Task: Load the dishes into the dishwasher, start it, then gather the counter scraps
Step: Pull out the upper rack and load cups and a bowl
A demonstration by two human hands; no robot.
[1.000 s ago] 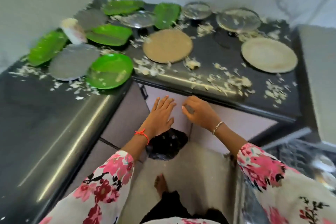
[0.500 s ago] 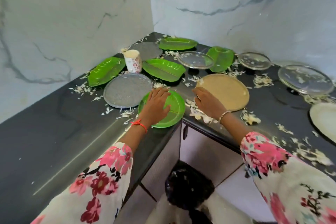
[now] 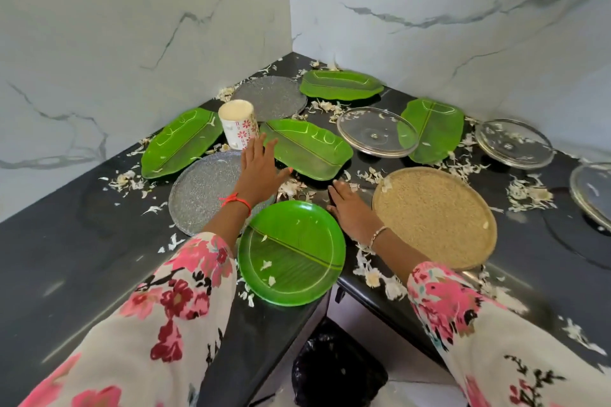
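Loading is just starting. The left hand point(image 3: 259, 172) is hovering, fingers point(image 3: 256, 147) straight, holding nothing; cup point(image 3: 238, 124) is standing just beyond them. The right hand point(image 3: 350, 211) is lying flat, empty, apparently touching table point(image 3: 82, 241). Next is calling for a grip round cup.

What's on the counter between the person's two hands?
Head view: white scraps lie on the black counter between the left hand and right hand.
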